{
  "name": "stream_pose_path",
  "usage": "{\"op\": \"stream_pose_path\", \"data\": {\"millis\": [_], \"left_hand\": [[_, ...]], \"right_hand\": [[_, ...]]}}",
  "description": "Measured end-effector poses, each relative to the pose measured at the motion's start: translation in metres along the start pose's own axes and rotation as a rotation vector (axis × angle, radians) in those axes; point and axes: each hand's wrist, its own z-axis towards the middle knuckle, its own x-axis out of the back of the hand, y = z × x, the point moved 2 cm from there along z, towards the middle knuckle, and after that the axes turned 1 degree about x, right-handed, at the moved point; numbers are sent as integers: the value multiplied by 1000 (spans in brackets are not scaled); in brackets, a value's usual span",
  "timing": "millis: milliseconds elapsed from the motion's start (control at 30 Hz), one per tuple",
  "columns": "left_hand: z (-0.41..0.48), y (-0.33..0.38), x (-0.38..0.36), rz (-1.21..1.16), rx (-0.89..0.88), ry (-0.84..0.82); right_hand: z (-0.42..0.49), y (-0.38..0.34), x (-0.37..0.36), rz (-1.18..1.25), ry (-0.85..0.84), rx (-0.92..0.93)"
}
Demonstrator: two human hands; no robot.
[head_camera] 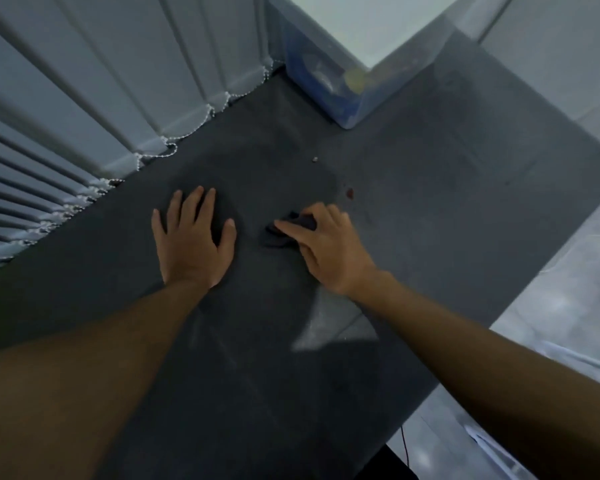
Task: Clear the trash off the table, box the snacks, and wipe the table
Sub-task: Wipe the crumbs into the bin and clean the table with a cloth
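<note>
Dark cloth [276, 238], one, bunched small, lies on the table [430, 209] near its middle, just right of centre view. Right hand [326, 249] on top of it: fingers curled over the wad, thumb stretched along its near edge, pressing it down onto the surface. Right forearm comes in from the lower right, bare.

Left hand [191, 244] just beside, apart from the cloth. Flat on the tabletop, palm down, fingers straight and slightly spread, thumb out to the right; holds nothing. Left forearm in from the lower left.

Table surface dark grey, matt, with faint pale smears.

Two small bits beyond the right hand: one pale crumb [315, 159], one reddish spot [350, 193], apart from each other.

One clear plastic box [347, 110] at the far end, blue inside; contents blurred.

Pale vertical blinds [84, 81] along the left edge, linked by a bead chain [187, 133]. Grey floor [568, 289] on the right.
</note>
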Motion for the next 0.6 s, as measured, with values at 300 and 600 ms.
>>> {"op": "stream_pose_path", "data": {"millis": [300,600], "left_hand": [[10,66,-15,44,30,-124],[13,73,-23,159,16,-134]], "right_hand": [[-25,8,8,-45,170,-280],[35,96,38,-160,254,-824]]}}
